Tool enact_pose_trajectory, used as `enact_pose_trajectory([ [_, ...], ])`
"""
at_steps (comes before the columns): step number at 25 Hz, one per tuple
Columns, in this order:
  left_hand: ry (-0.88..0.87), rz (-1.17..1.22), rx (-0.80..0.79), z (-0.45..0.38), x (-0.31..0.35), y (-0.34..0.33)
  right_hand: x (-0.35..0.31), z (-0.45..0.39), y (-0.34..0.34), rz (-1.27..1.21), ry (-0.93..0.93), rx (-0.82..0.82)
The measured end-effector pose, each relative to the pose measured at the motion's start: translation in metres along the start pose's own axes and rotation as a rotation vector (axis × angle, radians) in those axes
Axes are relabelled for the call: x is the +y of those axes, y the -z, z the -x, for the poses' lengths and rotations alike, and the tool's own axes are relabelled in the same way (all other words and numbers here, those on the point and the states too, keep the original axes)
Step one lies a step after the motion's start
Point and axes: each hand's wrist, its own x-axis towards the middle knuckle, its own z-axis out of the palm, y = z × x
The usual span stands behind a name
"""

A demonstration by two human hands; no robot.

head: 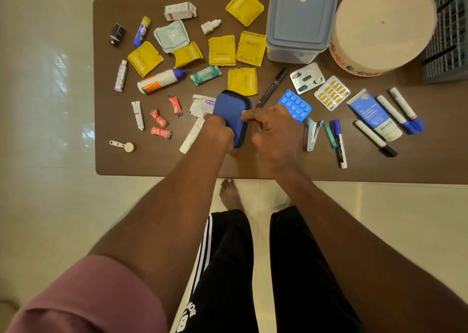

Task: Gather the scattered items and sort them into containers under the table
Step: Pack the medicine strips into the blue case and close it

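pouch: small blue fabric zip pouch (231,114), long axis running away from person, btwn both hands
L hand (218,127): clamped on its left edge
R hand (272,127): pinching its right edge (zip pull prob, can't tell)

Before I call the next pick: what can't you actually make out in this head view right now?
- Blue pouch: zipper state hidden by left hand and right hand.
- Grey lidded box: contents hidden by lid; top cut off.
- Dark basket: cut off at right edge.
- Blue blister pack: near corner under the right hand.
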Motion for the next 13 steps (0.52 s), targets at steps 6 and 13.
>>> enact_pose_trajectory([
  [6,-0.29,-0.906,0.084,0.019,0.021,0.016,0.006,0.021,-0.003,-0.001,0.043,-0.171],
  [13,-0.291,-1.213,0.041,0.031,0.033,0.015,0.018,0.01,0.004,0.101,0.17,-0.178],
])
